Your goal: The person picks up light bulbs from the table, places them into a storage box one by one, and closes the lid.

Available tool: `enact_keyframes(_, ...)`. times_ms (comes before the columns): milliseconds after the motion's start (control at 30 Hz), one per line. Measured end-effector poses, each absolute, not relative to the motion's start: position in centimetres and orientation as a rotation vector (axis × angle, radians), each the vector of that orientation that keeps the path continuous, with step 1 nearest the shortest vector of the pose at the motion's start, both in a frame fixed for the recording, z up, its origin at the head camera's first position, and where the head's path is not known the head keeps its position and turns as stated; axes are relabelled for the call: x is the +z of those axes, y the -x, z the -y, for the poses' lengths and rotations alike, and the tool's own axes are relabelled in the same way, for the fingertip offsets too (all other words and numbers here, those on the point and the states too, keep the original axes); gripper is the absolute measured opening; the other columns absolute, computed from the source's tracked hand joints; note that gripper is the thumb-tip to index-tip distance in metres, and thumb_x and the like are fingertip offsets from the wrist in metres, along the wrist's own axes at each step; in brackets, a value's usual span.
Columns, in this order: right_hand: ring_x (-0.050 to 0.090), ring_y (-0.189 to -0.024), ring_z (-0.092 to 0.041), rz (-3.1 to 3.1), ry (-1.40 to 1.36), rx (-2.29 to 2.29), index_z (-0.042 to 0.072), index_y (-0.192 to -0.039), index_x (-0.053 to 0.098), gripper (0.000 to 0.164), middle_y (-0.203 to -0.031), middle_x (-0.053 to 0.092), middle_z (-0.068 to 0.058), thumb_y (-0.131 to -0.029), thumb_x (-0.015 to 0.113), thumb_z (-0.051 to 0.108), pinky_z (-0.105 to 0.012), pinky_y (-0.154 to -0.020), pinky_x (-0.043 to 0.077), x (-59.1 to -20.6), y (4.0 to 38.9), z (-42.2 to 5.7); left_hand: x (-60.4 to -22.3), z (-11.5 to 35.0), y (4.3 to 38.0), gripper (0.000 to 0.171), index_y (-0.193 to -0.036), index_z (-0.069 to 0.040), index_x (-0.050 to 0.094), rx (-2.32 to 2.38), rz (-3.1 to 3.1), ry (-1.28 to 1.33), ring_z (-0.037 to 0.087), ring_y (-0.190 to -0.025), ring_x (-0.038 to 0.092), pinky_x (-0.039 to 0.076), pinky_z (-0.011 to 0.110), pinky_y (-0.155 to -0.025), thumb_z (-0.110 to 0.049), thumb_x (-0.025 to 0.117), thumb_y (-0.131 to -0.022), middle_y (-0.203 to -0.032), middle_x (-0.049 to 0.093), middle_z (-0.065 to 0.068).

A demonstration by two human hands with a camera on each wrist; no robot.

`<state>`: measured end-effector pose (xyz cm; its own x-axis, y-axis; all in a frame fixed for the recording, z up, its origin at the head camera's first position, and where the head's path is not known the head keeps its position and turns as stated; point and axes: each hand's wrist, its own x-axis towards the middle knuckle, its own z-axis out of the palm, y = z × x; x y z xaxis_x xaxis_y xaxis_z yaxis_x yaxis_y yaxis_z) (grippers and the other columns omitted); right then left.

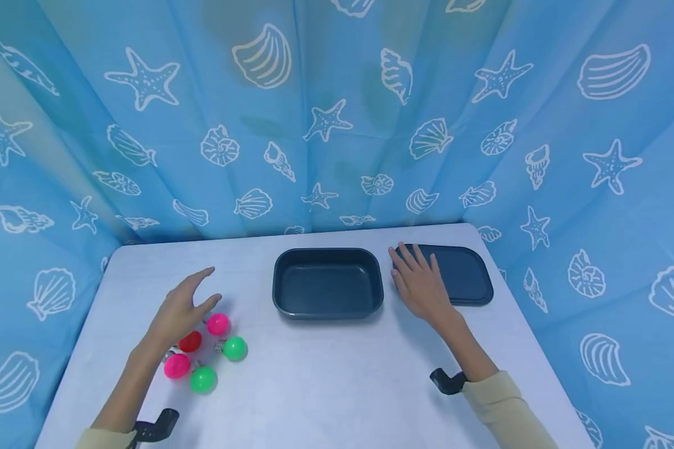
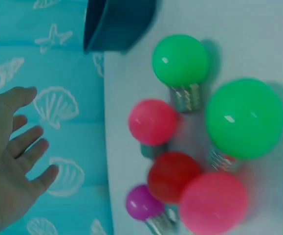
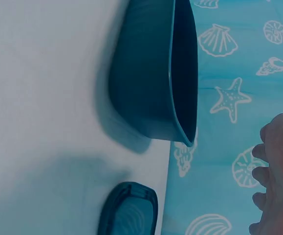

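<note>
My left hand (image 1: 175, 315) hovers over several coloured light bulbs, thumb and fingers spread and holding nothing. Among them are a green bulb (image 1: 235, 348), another green bulb (image 1: 203, 379), a pink bulb (image 1: 218, 324), a second pink bulb (image 1: 176, 366) and a red bulb (image 1: 190, 342). A purple bulb (image 2: 144, 202) shows only in the left wrist view. On the right, my right hand (image 1: 421, 284) is held with fingers extended, partly covering the left end of a dark flat lid (image 1: 463, 274); whether it touches the lid I cannot tell. A dark rectangular container (image 1: 328, 315) stands between the hands.
White cloth covers the table (image 1: 337, 386). A blue curtain (image 1: 326, 156) with white shells and starfish hangs behind the table and along both sides. Each wrist carries a black camera mount, one on the left (image 1: 157, 426) and one on the right (image 1: 447, 381).
</note>
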<state>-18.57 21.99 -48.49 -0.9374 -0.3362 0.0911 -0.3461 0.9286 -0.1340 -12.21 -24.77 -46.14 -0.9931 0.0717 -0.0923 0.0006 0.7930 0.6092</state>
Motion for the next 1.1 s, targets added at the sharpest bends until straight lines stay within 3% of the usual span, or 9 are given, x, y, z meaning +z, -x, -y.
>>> enact_keyframes(200,0.011,-0.150,-0.037,3.022,-0.554,0.307,0.014,-0.158,0.028,0.053,-0.163,0.023,-0.013,-0.109,0.035,0.033,-0.064,-0.116,0.011,-48.9,18.6,-21.2,-47.1,27.3,10.5,0.078,-0.156,-0.004,0.026,1.104,-2.768,0.048,0.054,-0.133,0.036,0.051,0.060,-0.090,-0.024,0.070,-0.094,-0.150,0.038,0.029)
enact_keyframes(433,0.011,-0.150,-0.039,3.030,-0.593,0.332,0.014,-0.159,0.027,0.053,-0.162,0.023,-0.015,-0.109,0.034,0.031,-0.065,-0.115,0.011,-49.6,18.7,-20.6,-48.2,30.9,8.5,0.070,-0.151,0.003,0.032,1.113,-2.777,0.094,0.055,-0.133,0.035,0.041,0.066,-0.098,-0.024,0.067,-0.096,-0.147,0.039,0.032)
enact_keyframes(733,0.012,-0.149,-0.041,3.071,-0.631,0.363,0.012,-0.159,0.026,0.053,-0.163,0.019,-0.015,-0.110,0.034,0.030,-0.066,-0.115,0.012,-50.9,18.8,-20.3,-50.4,33.8,7.9,0.067,-0.146,0.003,0.041,1.055,-2.792,0.196,0.056,-0.130,0.036,0.045,0.066,-0.094,-0.030,0.069,-0.094,-0.145,0.039,0.034)
enact_keyframes(1100,0.016,-0.148,-0.043,3.096,-0.619,0.301,0.010,-0.159,0.026,0.054,-0.163,0.022,-0.015,-0.109,0.037,0.029,-0.066,-0.114,0.016,-52.3,19.1,-19.3,-51.8,34.5,8.7,0.070,-0.149,0.004,0.036,1.091,-2.683,0.206,0.059,-0.132,0.030,0.043,0.065,-0.095,-0.031,0.067,-0.096,-0.148,0.033,0.036)
